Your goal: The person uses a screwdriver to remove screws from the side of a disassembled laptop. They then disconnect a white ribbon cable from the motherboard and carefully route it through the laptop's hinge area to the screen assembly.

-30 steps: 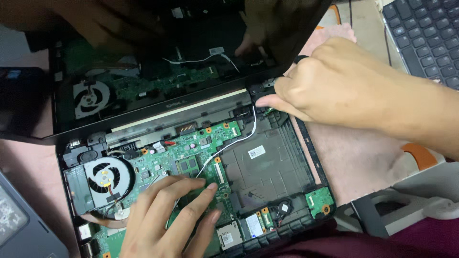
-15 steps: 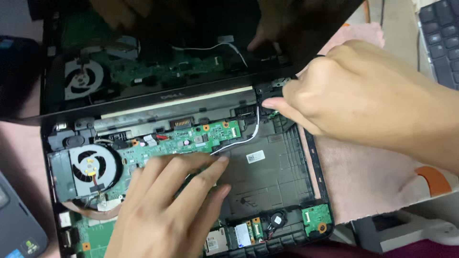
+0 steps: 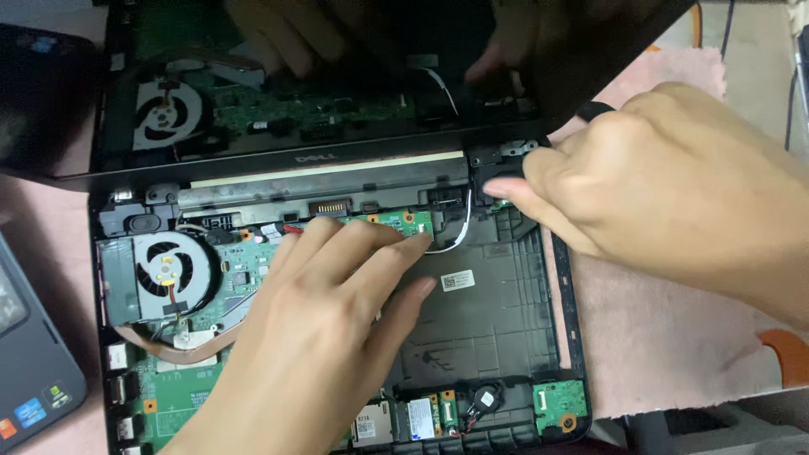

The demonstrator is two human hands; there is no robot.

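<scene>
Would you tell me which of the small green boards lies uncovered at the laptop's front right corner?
The separate small board beside the coin cell; the left hand covers the main board.

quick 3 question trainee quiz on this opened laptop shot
1. True or false: the left hand lies flat on the green motherboard.
2. Where is the cooling fan? A) left side of the base B) right side C) beside the coin cell
3. What is the right hand touching?

Key: 1 true; 2 A; 3 the hinge corner at the screen's right end.
</scene>
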